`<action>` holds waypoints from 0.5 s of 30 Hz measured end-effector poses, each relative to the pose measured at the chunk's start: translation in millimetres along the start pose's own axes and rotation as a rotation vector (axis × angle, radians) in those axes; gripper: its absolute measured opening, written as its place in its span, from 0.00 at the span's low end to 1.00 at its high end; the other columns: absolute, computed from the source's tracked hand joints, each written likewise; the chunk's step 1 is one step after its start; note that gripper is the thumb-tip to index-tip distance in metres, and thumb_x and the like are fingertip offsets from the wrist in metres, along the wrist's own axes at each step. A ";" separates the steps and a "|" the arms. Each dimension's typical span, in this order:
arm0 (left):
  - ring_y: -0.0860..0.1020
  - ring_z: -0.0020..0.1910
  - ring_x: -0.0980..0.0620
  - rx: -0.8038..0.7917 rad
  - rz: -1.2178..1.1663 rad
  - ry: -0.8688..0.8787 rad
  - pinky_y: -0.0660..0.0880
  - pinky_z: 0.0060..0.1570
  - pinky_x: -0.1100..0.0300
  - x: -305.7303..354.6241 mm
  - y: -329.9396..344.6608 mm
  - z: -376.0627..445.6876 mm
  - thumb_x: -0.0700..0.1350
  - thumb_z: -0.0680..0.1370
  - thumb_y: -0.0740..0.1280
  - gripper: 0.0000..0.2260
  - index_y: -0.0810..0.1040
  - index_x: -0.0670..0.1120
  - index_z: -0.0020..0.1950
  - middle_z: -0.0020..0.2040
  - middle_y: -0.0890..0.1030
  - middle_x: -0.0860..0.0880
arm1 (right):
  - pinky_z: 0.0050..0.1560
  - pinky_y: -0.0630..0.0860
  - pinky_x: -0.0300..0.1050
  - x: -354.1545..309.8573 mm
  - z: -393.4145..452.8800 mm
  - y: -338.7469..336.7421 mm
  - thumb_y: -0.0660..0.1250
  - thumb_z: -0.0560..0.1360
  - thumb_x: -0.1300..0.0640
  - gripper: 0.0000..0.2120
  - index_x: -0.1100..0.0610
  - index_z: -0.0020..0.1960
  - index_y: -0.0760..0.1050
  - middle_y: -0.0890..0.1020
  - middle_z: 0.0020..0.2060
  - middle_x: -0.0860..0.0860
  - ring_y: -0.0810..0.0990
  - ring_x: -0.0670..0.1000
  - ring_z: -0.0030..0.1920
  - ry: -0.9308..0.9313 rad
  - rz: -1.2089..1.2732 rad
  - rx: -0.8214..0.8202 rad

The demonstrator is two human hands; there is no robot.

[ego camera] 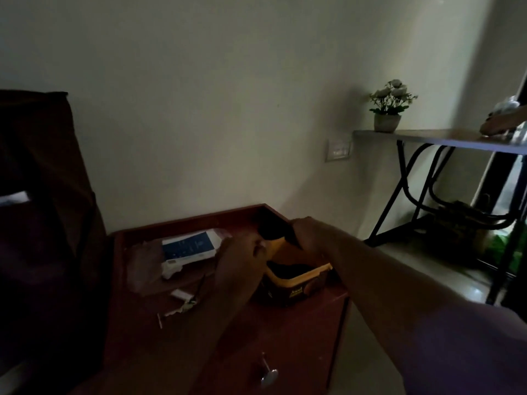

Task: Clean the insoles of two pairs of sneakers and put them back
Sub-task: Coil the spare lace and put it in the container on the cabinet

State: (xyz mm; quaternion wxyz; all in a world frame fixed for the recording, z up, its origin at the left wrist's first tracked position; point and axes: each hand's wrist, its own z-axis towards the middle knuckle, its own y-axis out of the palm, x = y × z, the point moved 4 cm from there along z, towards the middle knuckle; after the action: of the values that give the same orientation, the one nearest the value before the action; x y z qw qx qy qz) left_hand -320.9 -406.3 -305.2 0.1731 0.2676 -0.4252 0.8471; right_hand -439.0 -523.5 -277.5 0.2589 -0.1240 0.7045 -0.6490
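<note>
Head view, dim: the right hand (309, 232) grips a dark insole (275, 228) above a yellow tub (299, 276); the left hand (242, 252) curls beside it, hold unclear. Best to dip gently and steady the tub against tipping.

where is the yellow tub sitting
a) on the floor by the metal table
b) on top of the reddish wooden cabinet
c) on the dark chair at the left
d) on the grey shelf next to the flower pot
b: the yellow tub stands on the top of the reddish wooden cabinet, near its right edge, with both hands over it.
</note>
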 end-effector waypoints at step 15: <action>0.72 0.67 0.45 -0.201 -0.190 -0.192 0.71 0.66 0.49 -59.0 34.0 9.5 0.45 0.82 0.59 0.22 0.64 0.54 0.77 0.71 0.72 0.47 | 0.58 0.72 0.44 -16.5 19.5 28.9 0.66 0.75 0.61 0.25 0.58 0.71 0.67 0.72 0.67 0.59 0.74 0.57 0.63 -0.026 -0.146 -0.128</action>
State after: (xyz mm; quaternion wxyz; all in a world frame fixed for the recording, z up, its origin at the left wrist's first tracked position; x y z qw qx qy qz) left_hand -288.7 -437.6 -357.3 0.2369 0.3675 -0.4953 0.7507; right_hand -410.3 -527.9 -302.9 0.2117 -0.1997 0.7301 -0.6183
